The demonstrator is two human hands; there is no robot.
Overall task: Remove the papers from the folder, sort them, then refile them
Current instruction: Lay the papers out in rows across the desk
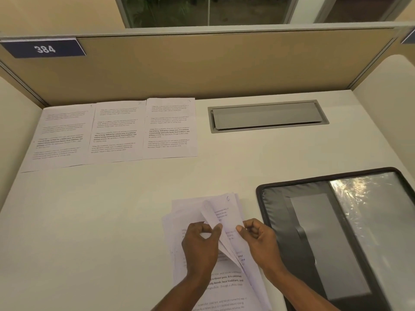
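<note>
Mid-sort, hunting the next page number
Open folder (314, 232) sits right, three sorted pages (119, 131) far-left, loose stack (224, 279) up front; left hand (202, 245) pinches its lifted sheets, right hand (258, 239) curled at the edge, grip unclear. Peel corners one by one.

The folder (314, 221) runs off the right and bottom edges. The paper stack (224, 281) is cut off below. Print on the laid-out sheets (119, 133) is too small to read.
</note>
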